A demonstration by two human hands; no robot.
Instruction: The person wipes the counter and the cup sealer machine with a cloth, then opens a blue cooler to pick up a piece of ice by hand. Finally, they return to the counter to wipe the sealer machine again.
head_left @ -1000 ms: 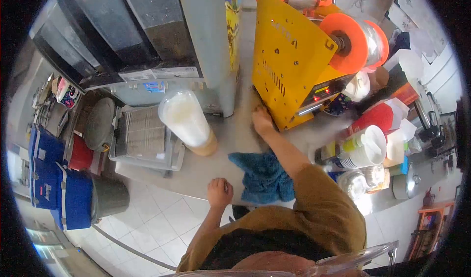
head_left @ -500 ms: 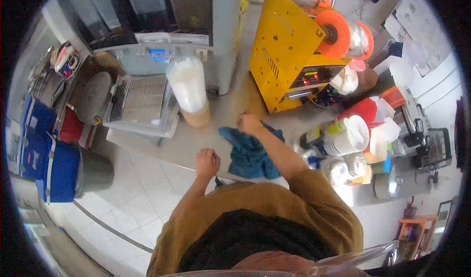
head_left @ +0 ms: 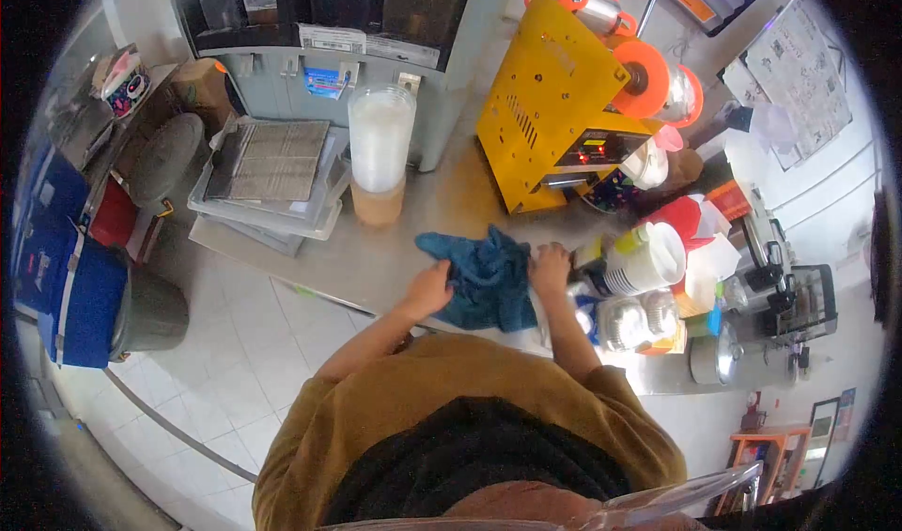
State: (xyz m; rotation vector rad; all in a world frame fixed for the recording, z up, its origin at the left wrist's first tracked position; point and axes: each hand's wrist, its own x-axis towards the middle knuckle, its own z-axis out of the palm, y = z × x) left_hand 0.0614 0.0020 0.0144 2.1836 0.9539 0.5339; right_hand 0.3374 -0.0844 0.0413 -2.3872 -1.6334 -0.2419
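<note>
A crumpled blue cloth (head_left: 484, 282) lies on the metal counter (head_left: 376, 273), between my two hands. My left hand (head_left: 430, 291) is closed at its left edge, with the fingertips on the fabric. At the right edge, my right hand (head_left: 550, 268) has its thumb side against the cloth and its fingers curled. Beyond my left hand stands a tall stack of clear plastic cups (head_left: 381, 141), its lower part brownish. Small jars and containers are just right of my right hand.
A yellow cup-sealing machine (head_left: 550, 108) with orange film rolls stands at the back. White paper cups (head_left: 648, 260) and clear lids (head_left: 625, 322) crowd the right side. Plastic trays (head_left: 272, 169) sit at the left end. Blue cooler bags (head_left: 89, 296) stand beside a bin (head_left: 155, 315).
My right hand has moved from the cloth's far edge to its right side. My left hand has come from the counter edge onto the cloth, which is now more bunched. The view has shifted.
</note>
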